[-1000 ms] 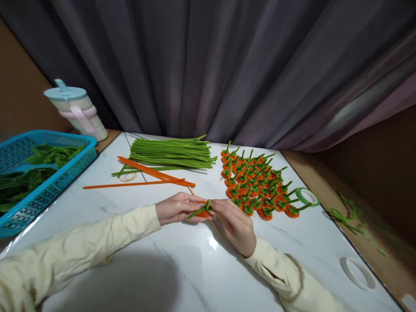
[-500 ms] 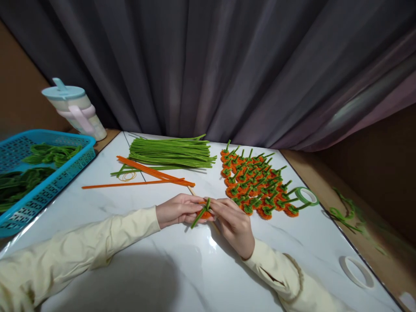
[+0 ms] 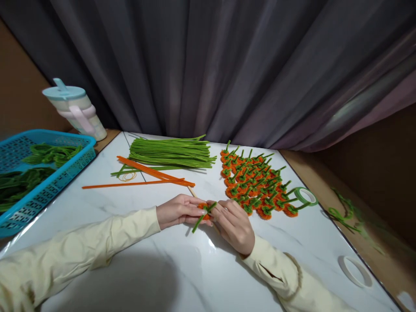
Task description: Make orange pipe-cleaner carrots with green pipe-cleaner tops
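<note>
My left hand (image 3: 182, 211) is closed on a small orange pipe-cleaner piece (image 3: 202, 206), thumb on top and fingers beneath. Green pipe cleaner (image 3: 197, 223) crosses over it, one end pointing down toward me and another up to the right. The fingertips of my right hand (image 3: 234, 225) pinch this green pipe cleaner close to the orange part; the exact contact is partly hidden. Under both hands runs a thin wooden stick (image 3: 191, 191), its middle covered. Right of my hands stand rows of similar orange pieces with green stems (image 3: 256, 184).
Behind my hands lie a bundle of green pipe cleaners (image 3: 169, 151), orange pipe cleaners (image 3: 151, 170) and rubber bands (image 3: 127, 176). A blue basket (image 3: 73, 167) and a tumbler (image 3: 76, 108) stand left. Green tape (image 3: 306, 196) and a white tape roll (image 3: 355, 271) lie right.
My right fingers have shifted slightly and curled more at the green pipe cleaner. Its upper end now leans further right. My left hand has hardly moved.
</note>
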A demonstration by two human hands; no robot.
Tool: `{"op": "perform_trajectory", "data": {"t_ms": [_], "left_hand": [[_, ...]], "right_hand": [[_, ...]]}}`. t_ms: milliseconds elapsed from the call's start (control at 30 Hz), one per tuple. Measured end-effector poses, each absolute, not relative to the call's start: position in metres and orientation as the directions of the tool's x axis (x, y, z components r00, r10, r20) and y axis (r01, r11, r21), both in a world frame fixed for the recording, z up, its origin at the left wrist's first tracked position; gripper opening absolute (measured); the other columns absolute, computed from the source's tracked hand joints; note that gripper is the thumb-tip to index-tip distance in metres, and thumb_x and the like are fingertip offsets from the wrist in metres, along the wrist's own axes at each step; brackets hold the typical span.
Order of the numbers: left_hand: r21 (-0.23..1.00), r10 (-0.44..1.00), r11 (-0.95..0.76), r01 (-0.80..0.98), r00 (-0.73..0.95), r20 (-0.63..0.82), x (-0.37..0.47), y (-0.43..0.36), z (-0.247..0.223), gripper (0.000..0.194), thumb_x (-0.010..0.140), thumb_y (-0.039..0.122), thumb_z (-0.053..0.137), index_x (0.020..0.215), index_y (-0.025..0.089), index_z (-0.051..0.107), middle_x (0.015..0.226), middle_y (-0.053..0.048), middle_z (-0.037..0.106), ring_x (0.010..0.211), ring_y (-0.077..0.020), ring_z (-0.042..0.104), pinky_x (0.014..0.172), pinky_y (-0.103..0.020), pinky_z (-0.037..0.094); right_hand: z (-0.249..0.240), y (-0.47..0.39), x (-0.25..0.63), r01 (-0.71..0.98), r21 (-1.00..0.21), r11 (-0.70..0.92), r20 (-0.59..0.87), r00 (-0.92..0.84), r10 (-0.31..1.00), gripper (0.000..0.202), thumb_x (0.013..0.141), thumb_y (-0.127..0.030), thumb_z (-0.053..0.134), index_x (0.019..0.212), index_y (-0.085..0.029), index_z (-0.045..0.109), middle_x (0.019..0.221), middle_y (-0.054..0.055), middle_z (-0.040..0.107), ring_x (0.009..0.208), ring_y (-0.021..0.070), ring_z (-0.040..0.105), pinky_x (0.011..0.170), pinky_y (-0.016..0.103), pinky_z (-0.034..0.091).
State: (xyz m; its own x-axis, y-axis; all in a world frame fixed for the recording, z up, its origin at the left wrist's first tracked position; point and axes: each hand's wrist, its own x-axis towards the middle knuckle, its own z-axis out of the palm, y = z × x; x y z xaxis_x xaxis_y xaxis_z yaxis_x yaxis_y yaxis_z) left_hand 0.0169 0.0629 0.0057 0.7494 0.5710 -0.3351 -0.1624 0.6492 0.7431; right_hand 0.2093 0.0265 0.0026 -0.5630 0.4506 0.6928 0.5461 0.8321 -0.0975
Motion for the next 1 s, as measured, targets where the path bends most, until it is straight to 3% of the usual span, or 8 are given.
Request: {"op": "perform_trajectory", "data": {"t_ms": [100,267,500,600,833,1000], "left_hand": [[0.742,0.586,0.648,-0.171,0.734,-0.343,0.017,0.062,0.007,0.038,0.070,0.015,0.069,0.104,0.005,0.057,0.083,-0.012,0.069,0.079,-0.0197,0.068,0.078,-0.024,0.051],[0.748,0.585,0.632,-0.202,0.757,-0.290,0.018,0.062,0.008,0.035,0.070,0.017,0.070,0.099,0.014,0.049,0.072,-0.005,0.067,0.077,-0.0206,0.068,0.075,-0.027,0.051],[0.811,0.634,0.558,-0.177,0.721,-0.279,0.020,0.059,0.007,0.030,0.069,0.023,0.072,0.086,0.013,0.050,0.064,-0.004,0.066,0.071,-0.0190,0.068,0.067,-0.025,0.050],[0.835,0.676,0.518,-0.184,0.687,-0.268,0.021,0.057,0.008,0.030,0.067,0.025,0.073,0.084,0.013,0.050,0.058,-0.001,0.063,0.065,-0.0174,0.067,0.059,-0.021,0.048],[0.926,0.749,0.349,-0.143,0.637,-0.183,0.024,0.048,0.012,0.032,0.069,0.031,0.070,0.084,0.015,0.047,0.070,-0.004,0.067,0.071,-0.0176,0.066,0.066,-0.027,0.049],[0.977,0.813,0.212,-0.029,0.560,-0.160,0.024,0.044,0.015,0.027,0.070,0.027,0.068,0.084,0.015,0.049,0.065,0.000,0.063,0.066,-0.0131,0.063,0.064,-0.023,0.047]], "right_hand": [[0.006,0.033,0.213,0.514,0.055,0.856,0.681,-0.646,0.344,0.017,0.083,-0.007,0.046,0.099,-0.006,0.054,0.088,0.016,0.065,0.082,0.0235,0.057,0.064,0.036,0.045],[0.015,0.039,0.217,0.448,0.129,0.884,0.682,-0.688,0.249,0.018,0.085,-0.008,0.044,0.100,-0.006,0.055,0.087,0.016,0.066,0.080,0.0223,0.059,0.065,0.035,0.049],[0.016,0.040,0.220,0.404,0.278,0.872,0.606,-0.778,0.167,0.012,0.085,-0.011,0.047,0.091,-0.010,0.057,0.084,0.014,0.065,0.078,0.0210,0.058,0.068,0.034,0.049],[0.016,0.038,0.217,0.439,0.245,0.864,0.591,-0.774,0.226,0.012,0.085,-0.012,0.046,0.090,-0.010,0.056,0.081,0.013,0.063,0.073,0.0202,0.054,0.066,0.034,0.047],[0.027,0.025,0.205,0.612,0.053,0.789,0.533,-0.686,0.495,0.020,0.086,-0.009,0.038,0.073,-0.015,0.052,0.064,0.005,0.050,0.062,0.0161,0.041,0.054,0.028,0.035],[0.035,0.019,0.201,0.665,-0.035,0.746,0.513,-0.629,0.584,0.027,0.084,-0.004,0.031,0.068,-0.016,0.049,0.063,0.006,0.048,0.062,0.0168,0.038,0.052,0.028,0.032]]}}
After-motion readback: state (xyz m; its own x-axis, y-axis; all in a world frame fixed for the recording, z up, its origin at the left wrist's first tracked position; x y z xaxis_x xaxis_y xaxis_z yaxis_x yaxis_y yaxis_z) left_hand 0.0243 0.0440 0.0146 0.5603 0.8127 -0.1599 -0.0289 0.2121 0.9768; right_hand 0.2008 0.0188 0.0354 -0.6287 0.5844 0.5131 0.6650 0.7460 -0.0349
